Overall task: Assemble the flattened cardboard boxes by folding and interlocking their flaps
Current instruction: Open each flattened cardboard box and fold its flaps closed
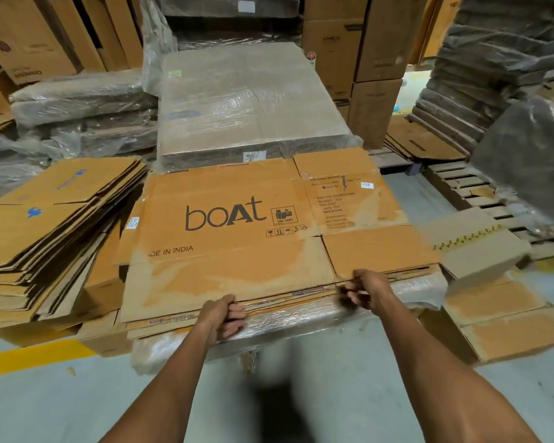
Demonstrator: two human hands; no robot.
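While the flattened box [237, 225] printed "boat" lies atop a plastic-wrapped stack [301, 318] at 12 o'clock, the left hand [223, 318] grips its near edge, and the right hand [363, 290], blurred, pinches that edge at 1 o'clock.

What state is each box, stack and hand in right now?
boAt box: flattened, printed side up, top of the centre stack.
Left hand: curled over that box's near edge.
Right hand: blurred, at the near edge by the flap slit; grip unclear.
Left stack: flattened boxes, fanned unevenly.
Wrapped bundle: flat, sealed in plastic film.
Small box: assembled, closed, tilted.
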